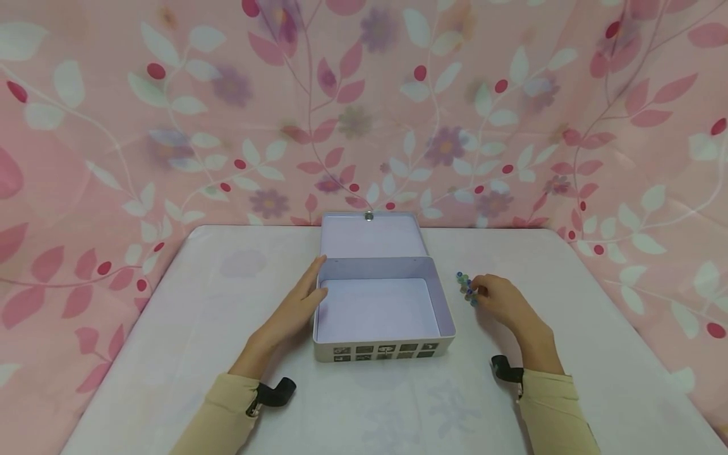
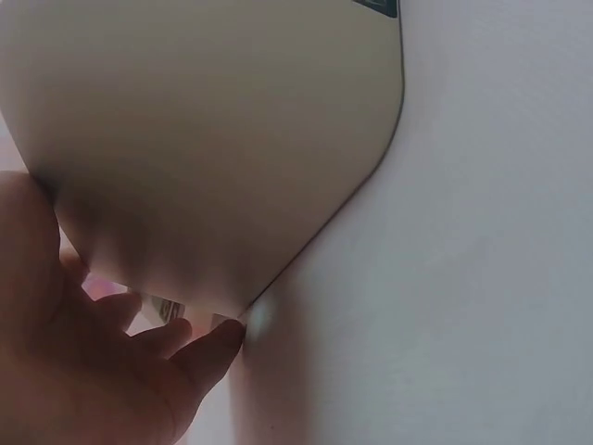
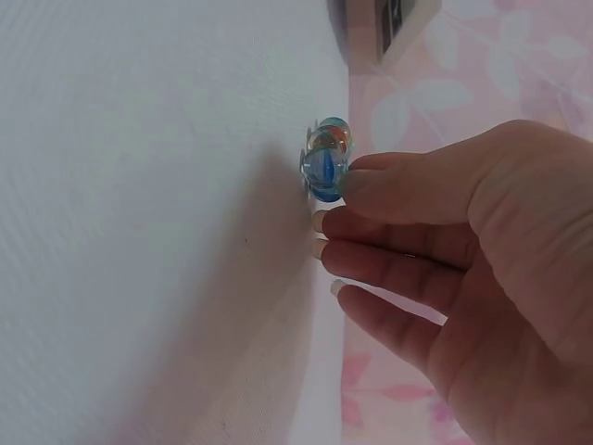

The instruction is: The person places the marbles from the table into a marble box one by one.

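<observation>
An open tin box, pale inside with small dark pictures on its front wall, stands mid-table with its hinged lid tipped back. My left hand rests against the box's left side, the thumb over the rim. In the left wrist view its fingertips touch the box wall around the far corner. Right of the box lies a small cluster of glass marbles, clear with blue, green and orange swirls. My right hand pinches at the near marbles; its thumb hides part of them.
A white cloth with faint patterns covers the table. Behind it hangs a pink floral curtain. A metal clasp sits on the lid's edge. Black wrist cameras are strapped at both sleeves.
</observation>
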